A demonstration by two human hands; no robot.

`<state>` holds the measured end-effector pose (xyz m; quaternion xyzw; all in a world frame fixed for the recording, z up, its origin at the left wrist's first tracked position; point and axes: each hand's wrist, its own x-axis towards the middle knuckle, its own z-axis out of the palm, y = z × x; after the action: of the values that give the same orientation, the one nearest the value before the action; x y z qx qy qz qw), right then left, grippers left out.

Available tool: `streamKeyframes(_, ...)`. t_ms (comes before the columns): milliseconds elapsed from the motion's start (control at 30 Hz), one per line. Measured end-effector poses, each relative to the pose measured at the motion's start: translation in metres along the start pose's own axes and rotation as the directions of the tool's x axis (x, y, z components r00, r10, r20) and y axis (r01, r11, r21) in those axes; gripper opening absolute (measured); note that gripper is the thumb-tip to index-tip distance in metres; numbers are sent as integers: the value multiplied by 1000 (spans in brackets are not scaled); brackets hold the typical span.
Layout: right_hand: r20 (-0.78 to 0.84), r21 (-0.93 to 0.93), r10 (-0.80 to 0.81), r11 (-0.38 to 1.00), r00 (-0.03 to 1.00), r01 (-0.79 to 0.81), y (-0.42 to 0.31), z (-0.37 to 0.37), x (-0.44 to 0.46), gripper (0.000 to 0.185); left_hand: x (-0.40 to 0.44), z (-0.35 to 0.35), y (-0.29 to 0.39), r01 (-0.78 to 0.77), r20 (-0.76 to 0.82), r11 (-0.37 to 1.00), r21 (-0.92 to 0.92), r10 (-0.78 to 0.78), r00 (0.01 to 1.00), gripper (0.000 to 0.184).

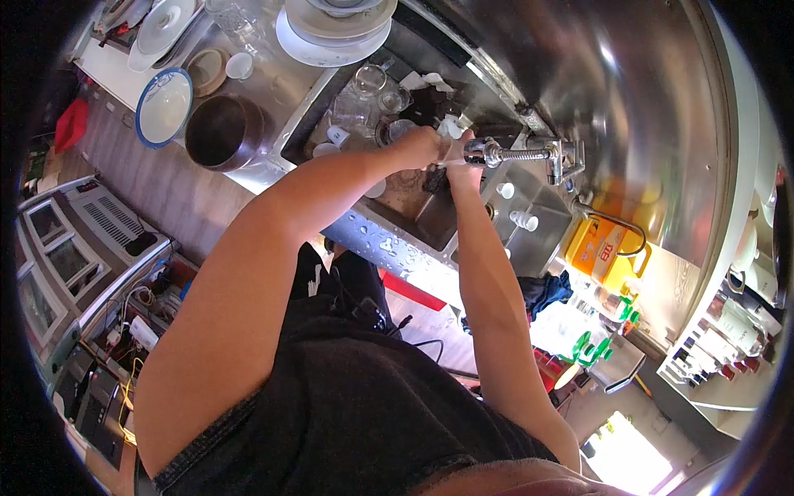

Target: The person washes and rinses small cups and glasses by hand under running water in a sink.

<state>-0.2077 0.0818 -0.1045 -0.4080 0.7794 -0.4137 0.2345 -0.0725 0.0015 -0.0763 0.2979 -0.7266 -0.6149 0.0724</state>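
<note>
Over the left basin [430,217] of a steel sink, my left hand [420,147] and my right hand [465,170] meet under the tap head [484,152]. The fingers of both are closed around something small and whitish, mostly hidden by fingers and the tap. Just beyond them shows a white piece [451,126], perhaps a cup. A dark scrubber [434,179] is below the hands. Glass mugs [370,78], a glass jug [351,112] and a small white cup [337,135] lie in the basin.
Small white cups [523,221] lie in the right basin. Stacked plates [331,51], a brown pot [223,132] and a blue-rimmed bowl [164,107] stand on the left counter. A yellow container [608,252] and green-topped bottles [589,349] are at right.
</note>
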Motion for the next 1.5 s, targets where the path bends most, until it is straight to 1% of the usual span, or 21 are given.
streamKeyframes(67,173,96,641,744,748,-661,-74,-14,-12,40,4,0,-19,-95,-54,970,223,109,993,33)
streamKeyframes(167,523,14,699,565,488,-825,-60,-27,-8,59,7,6,-32,-249,-109,858,449,329,938,34)
streamKeyframes(233,499,31,630,674,596,-738,-57,-22,-12,57,3,4,-26,-321,-137,826,464,424,895,36)
streamKeyframes(300,234,222,259,924,937,-311,-43,-10,-14,50,3,9,-12,173,22,937,-302,-175,984,42)
streamKeyframes(367,86,122,-94,989,992,83,-16,-6,-5,49,-3,12,-8,240,129,822,-516,-203,971,47)
streamKeyframes(500,384,103,564,761,731,-641,-50,-27,-13,50,1,-2,-21,155,114,986,-66,-147,982,37)
streamKeyframes(567,608,-63,693,528,388,-847,-40,-29,-4,50,4,-5,-32,-387,-42,763,518,474,880,33)
streamKeyframes(633,631,-1,643,561,435,-828,-57,-28,-9,48,1,-9,-17,-337,-44,795,504,413,910,35)
streamKeyframes(700,236,291,139,934,962,-207,-73,-16,-17,41,4,-3,-7,52,-59,991,-120,-59,996,37)
streamKeyframes(767,52,21,-125,992,991,124,-72,-11,-16,36,0,2,5,280,88,842,-462,-270,959,40)
streamKeyframes(867,85,117,65,990,994,-75,-28,-7,-13,41,-12,-11,14,256,167,959,-125,-234,958,35)
streamKeyframes(933,486,-241,694,690,531,-682,-67,-25,-17,58,-17,-17,4,-14,103,983,186,-5,995,30)
streamKeyframes(967,487,-241,693,691,531,-681,-64,-24,-13,58,-17,-19,0,-255,109,836,486,231,967,26)
streamKeyframes(1033,487,-164,748,586,452,-793,-56,-22,-10,62,-12,-8,-10,-172,64,841,513,163,985,20)
streamKeyframes(1100,420,-138,647,739,637,-660,-39,-12,-11,59,4,8,-32,-103,-72,904,414,146,987,27)
streamKeyframes(1133,310,142,332,910,891,-389,-33,-1,-10,54,2,6,-14,170,19,971,-169,-169,985,38)
streamKeyframes(1233,160,434,151,877,976,-207,-53,-1,-21,49,6,22,-18,409,210,755,-513,-351,912,47)
streamKeyframes(1300,418,487,253,748,873,-450,-68,-7,-25,52,10,16,-25,422,175,791,-442,-386,906,33)
streamKeyframes(1367,392,430,319,766,863,-478,-37,3,-16,54,0,6,-20,-22,-92,968,251,46,995,20)
streamKeyframes(1433,481,-2,587,744,651,-669,-73,-4,-15,52,5,15,-33,-84,-120,968,237,114,986,31)
streamKeyframes(1500,421,-40,571,788,705,-615,-92,-14,-13,47,-6,12,-20,-204,-175,951,232,247,953,22)
